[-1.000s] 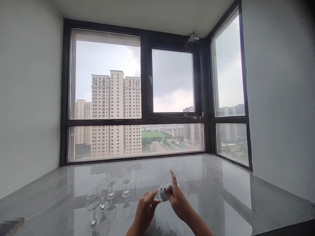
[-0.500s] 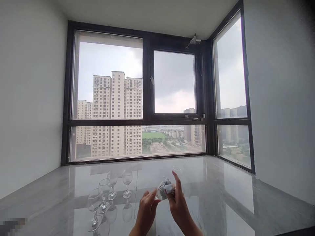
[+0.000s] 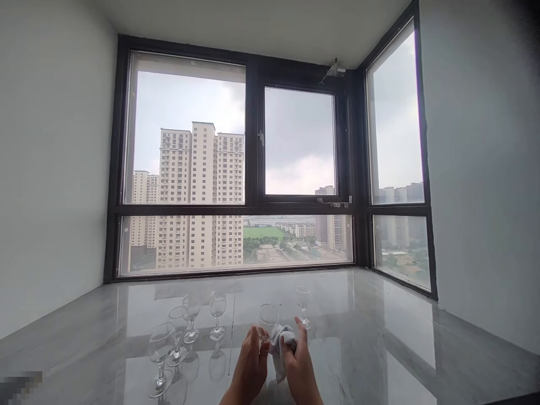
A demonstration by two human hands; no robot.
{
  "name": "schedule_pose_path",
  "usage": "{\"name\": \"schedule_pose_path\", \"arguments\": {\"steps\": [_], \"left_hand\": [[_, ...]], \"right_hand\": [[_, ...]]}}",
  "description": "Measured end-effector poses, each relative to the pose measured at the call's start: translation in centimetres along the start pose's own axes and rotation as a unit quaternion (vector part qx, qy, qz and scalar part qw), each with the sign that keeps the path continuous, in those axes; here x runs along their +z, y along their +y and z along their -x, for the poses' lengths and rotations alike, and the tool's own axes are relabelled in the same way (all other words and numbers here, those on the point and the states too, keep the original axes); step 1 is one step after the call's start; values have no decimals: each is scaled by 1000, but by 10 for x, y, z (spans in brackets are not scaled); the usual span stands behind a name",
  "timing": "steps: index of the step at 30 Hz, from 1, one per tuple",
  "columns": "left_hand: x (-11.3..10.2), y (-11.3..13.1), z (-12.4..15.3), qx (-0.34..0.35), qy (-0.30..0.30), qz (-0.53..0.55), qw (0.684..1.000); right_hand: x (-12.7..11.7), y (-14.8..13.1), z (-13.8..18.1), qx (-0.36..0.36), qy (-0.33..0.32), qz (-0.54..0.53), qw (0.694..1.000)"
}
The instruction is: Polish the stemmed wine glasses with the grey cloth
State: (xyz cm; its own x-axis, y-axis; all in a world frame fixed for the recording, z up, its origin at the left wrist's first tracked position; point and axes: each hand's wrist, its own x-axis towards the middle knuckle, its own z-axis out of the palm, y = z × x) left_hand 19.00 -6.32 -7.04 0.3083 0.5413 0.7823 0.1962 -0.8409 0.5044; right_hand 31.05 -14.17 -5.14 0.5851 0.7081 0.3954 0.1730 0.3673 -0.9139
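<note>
My left hand (image 3: 252, 354) is closed round the lower part of a clear stemmed glass (image 3: 268, 305), whose bowl points up and away from me. My right hand (image 3: 298, 354) grips a bunched light grey cloth (image 3: 280, 344), with a loose end hanging down between the two hands. The cloth sits right beside the glass; whether they touch I cannot tell. Just beyond my right fingertips, another stemmed glass (image 3: 302, 296) stands upright on the glossy grey marble-like surface (image 3: 371, 349).
Several upright stemmed glasses (image 3: 217, 306) stand in a loose group to the left, the nearest glass (image 3: 161, 351) close to the front. Dark-framed windows (image 3: 253, 209) rise behind the surface. Pale walls (image 3: 54, 169) close both sides.
My right hand and the cloth have moved down from the glass's bowl, which now shows bare. My left hand keeps the glass. The standing glass behind has come into clearer view.
</note>
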Motion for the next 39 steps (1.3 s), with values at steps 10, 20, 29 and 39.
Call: {"name": "schedule_pose_path", "arguments": {"steps": [10, 20, 29, 39], "left_hand": [[-10, -2, -7, 7, 51, -127, 991], [0, -9, -4, 1, -15, -199, 980], [4, -5, -5, -37, -59, -161, 984], [36, 16, -18, -97, -142, -158, 972]], "right_hand": [[-12, -6, -1, 22, -8, -29, 999], [-162, 30, -33, -9, 21, 308, 951], [-167, 47, -32, -54, 56, 504, 860], [-162, 55, -30, -93, 79, 609, 783]]}}
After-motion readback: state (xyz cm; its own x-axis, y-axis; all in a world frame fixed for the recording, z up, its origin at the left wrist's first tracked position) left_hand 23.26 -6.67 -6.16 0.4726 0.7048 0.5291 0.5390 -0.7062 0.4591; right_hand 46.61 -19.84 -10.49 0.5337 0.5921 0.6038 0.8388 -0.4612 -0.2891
